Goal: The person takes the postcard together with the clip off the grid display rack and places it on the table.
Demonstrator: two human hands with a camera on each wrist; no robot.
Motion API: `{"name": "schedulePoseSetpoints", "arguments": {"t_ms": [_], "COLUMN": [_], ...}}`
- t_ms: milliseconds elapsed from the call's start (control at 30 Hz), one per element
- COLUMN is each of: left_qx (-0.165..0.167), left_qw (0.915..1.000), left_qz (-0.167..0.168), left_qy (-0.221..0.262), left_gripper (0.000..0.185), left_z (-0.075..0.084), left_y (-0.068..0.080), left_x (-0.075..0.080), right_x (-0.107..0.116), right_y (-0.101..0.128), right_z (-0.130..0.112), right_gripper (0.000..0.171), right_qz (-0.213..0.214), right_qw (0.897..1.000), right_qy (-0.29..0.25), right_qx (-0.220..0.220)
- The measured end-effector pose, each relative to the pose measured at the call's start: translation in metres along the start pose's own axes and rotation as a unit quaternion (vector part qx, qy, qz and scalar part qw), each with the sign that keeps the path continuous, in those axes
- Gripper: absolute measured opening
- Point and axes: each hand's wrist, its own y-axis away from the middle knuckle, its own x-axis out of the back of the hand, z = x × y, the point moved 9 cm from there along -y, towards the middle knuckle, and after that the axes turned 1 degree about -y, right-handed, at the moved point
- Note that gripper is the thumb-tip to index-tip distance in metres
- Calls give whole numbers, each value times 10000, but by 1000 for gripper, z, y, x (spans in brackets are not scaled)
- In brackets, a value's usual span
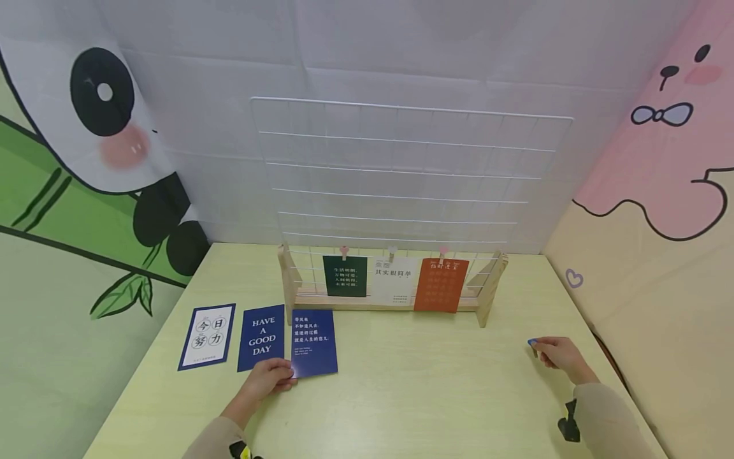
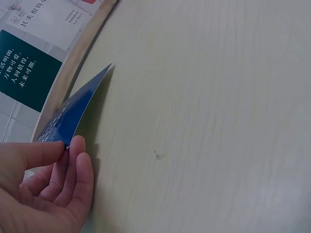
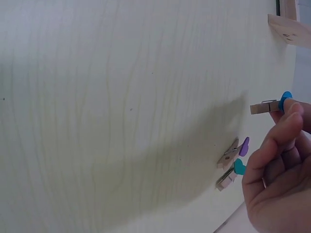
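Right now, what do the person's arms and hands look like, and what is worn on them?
Both hands are bare, with no gloves. The left hand comes out of a beige long sleeve with a small black and yellow device at the wrist. The right hand has a matching beige sleeve with a black strap or clip at the cuff. No cables are in view.
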Motion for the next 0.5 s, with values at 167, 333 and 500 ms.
{"name": "schedulePoseSetpoints", "arguments": {"t_ms": [167, 333, 500], "left_qx": [19, 27, 41], "left_qw": [9999, 9997, 9996], "left_qz": [77, 115, 165], "left_qy": [-110, -214, -244], "left_gripper": [16, 15, 15], "left_z": [1, 1, 0], "left_y": [0, -1, -3], "left_x": [0, 0, 0], "right_x": [-1, -1, 0], "right_y": [1, -1, -2], "right_z": [6, 12, 18], "right_gripper": [34, 31, 28], "right_qz": [57, 111, 202], "right_qw": [9999, 9996, 9988], "right_qy": [120, 259, 449], "right_qx": [-38, -40, -27]}}
